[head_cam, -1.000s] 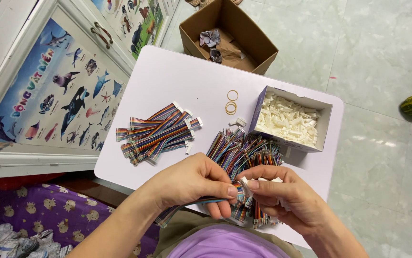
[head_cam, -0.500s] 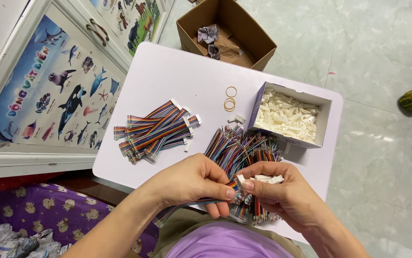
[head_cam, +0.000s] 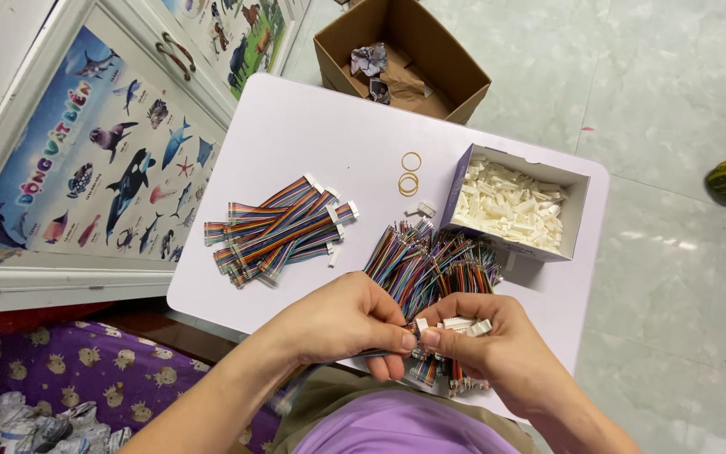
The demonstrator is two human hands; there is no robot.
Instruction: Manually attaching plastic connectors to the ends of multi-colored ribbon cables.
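My left hand (head_cam: 342,324) and right hand (head_cam: 485,349) pinch a small white plug (head_cam: 421,324) onto a striped cable end, spare plugs tucked in my right palm. Loose cables (head_cam: 430,261) lie just beyond on the table (head_cam: 312,134), beside finished bundles (head_cam: 279,231) and a box of plugs (head_cam: 514,206).

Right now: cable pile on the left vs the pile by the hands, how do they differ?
The left pile has white connectors on the cable ends; the near pile mostly shows bare wire ends. The left pile lies flat and apart from the hands; the near pile is looser and runs under the right hand. Both are rainbow ribbon cables on the white table.
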